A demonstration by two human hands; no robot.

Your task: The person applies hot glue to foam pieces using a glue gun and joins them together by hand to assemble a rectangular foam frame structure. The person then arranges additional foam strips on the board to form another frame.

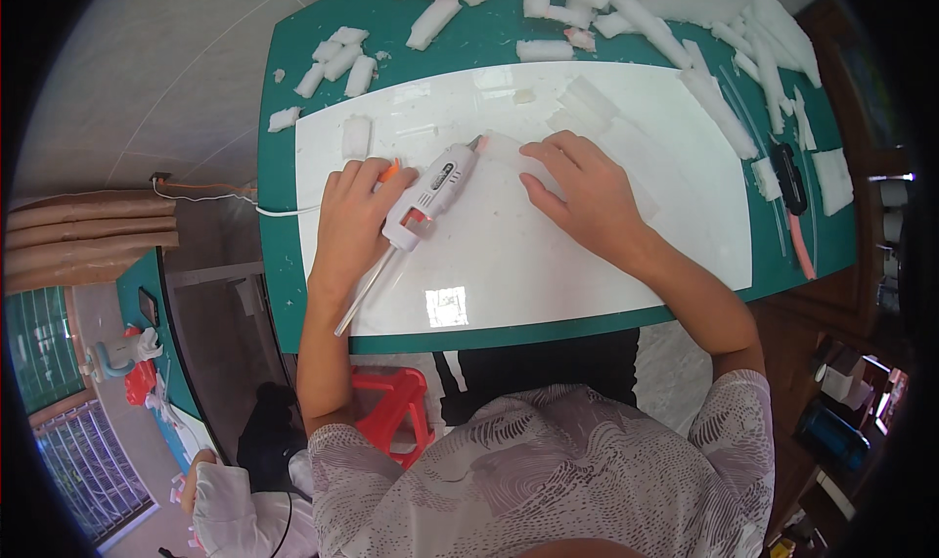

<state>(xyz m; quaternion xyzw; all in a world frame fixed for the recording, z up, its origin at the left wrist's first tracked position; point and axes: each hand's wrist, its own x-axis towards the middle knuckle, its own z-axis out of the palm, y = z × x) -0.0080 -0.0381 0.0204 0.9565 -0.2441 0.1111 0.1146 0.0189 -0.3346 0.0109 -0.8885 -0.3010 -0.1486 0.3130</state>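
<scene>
Patterned shirt (548, 470) low; left hand (354, 216) gripping glue gun (430, 194), right hand (582, 191) flat, foam strip (509, 150) half-hidden.

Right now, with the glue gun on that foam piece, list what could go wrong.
The right hand presses the white foam strip right beside the glue gun nozzle, so its fingertips could touch hot glue. The cord trails off the table edge behind the left hand and could snag.

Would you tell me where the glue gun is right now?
Head view: the white glue gun is in the left hand on the white board, nozzle toward the right hand.
</scene>
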